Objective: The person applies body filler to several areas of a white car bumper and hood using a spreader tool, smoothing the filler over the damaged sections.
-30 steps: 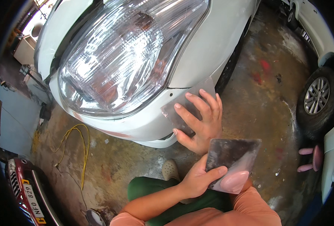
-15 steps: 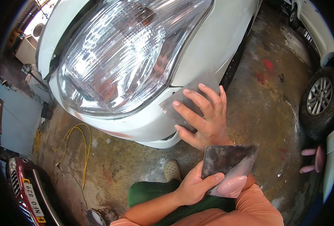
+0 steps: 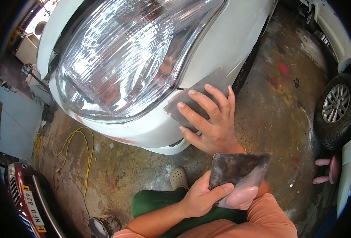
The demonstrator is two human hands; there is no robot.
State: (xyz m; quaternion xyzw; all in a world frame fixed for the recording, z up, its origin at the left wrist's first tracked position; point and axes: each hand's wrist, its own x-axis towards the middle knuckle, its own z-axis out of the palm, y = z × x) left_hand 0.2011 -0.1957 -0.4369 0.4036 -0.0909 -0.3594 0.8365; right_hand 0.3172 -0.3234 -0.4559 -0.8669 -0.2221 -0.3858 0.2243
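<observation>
My left hand [image 3: 208, 196] grips a dark square mixing board [image 3: 239, 168], thumb on top. A smooth lump of pink body filler [image 3: 242, 197] lies on its near right corner. Beyond it, my right hand [image 3: 213, 119] holds a thin grey spreader sheet [image 3: 211, 85], fingers spread across its face and thumb at its near edge. The sheet lies at the corner of the white car's bumper [image 3: 151, 133], just below the headlight [image 3: 120, 67]. It covers part of that panel, so I cannot tell how much of it touches. The board hides part of my right forearm.
A yellow cord [image 3: 90, 158] lies on the stained concrete floor to the left. A red car front [image 3: 28, 198] stands at lower left, near a round can [image 3: 100, 227]. At right are another vehicle's wheel [image 3: 336, 104] and a pink stool-like object [image 3: 333, 169].
My right hand and the spreader have shifted slightly left, and the sheet's face looks darker. The left hand keeps its hold on the board. The whole view has moved a little.
</observation>
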